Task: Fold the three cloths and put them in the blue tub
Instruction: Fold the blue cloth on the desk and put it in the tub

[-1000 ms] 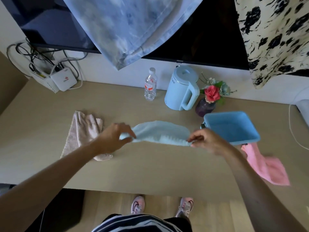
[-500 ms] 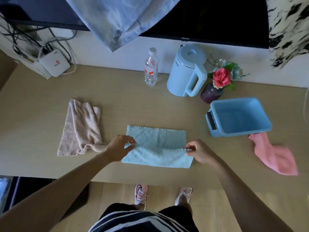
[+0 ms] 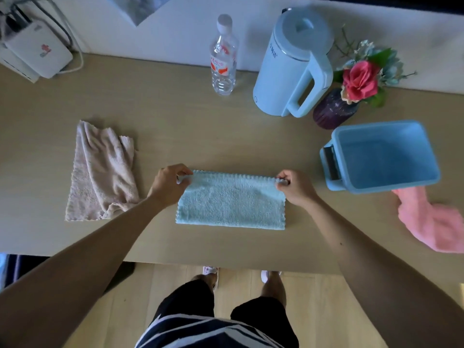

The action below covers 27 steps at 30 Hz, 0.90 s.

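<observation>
A light blue cloth (image 3: 231, 202) lies folded in half on the wooden table (image 3: 200, 136), in front of me. My left hand (image 3: 168, 184) pinches its far left corner and my right hand (image 3: 295, 187) pinches its far right corner. A beige cloth (image 3: 100, 172) lies crumpled to the left. To the right lies a pink cloth (image 3: 431, 222), bunched up, with one end just under the near edge of the blue tub (image 3: 381, 156). Nothing is in the tub.
Along the back wall stand a plastic water bottle (image 3: 223, 56), a pale blue kettle (image 3: 293, 64) and a purple vase with flowers (image 3: 351, 91). A white router box (image 3: 37, 51) with cables sits at the far left. The table's front edge runs just below the cloth.
The blue cloth was held in the air, then laid flat. Both hands have carried its near edge away from me onto the far edge, folding it in half.
</observation>
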Available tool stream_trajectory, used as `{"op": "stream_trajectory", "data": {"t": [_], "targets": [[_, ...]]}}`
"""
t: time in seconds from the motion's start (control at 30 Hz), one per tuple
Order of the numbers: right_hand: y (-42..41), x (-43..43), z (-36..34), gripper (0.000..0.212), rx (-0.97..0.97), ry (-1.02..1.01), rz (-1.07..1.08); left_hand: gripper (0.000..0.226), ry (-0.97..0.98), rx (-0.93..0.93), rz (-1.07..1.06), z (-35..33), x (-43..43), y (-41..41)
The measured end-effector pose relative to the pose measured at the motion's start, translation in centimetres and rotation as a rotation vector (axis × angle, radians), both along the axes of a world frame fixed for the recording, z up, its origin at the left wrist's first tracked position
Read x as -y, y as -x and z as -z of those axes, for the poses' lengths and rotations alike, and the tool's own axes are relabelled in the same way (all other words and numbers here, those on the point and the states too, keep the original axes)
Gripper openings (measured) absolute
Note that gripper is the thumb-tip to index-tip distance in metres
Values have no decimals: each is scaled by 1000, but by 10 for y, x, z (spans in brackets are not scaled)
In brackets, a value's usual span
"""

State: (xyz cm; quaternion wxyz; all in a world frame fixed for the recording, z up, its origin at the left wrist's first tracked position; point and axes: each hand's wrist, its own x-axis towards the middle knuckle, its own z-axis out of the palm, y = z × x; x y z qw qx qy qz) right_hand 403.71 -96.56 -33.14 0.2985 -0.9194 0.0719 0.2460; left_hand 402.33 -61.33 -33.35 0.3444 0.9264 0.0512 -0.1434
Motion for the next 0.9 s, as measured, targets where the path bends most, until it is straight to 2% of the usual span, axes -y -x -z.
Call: {"op": "stream_trajectory", "data": {"t": [0.07,0.13,0.2,0.23,0.3,0.37,0.47,0.57,0.67,0.77,0.83,0.9], "targets": [[0,1,7,17,13,43,69,24,-36,55,-35,4,1,-2],[4,-2,11,30,134,182,76,33,-174,185,-8,3,7,1],[13,-11,9,35,323,290,-12,33,-264,283,88,-2,20,11],[19,-18,8,36,385,277,-86,32,-275,285,150,-4,30,20],[31,-32,8,37,404,203,-250,37,-287,195,245,-1,52,43],[46,-41,13,42,331,173,-350,52,-320,64,267,4,74,65],[70,-42,19,51,261,217,-332,70,-407,-17,286,15,94,78],[96,-43,16,56,241,256,-284,80,-430,-33,379,25,98,63],[126,-51,10,58,178,203,-310,79,-526,8,559,24,94,34],[144,-56,6,55,138,61,-411,71,-599,129,625,18,89,20],[142,-53,7,56,192,37,-526,64,-539,254,641,15,82,27],[135,-46,12,62,241,92,-677,53,-452,347,763,17,75,45]]}}
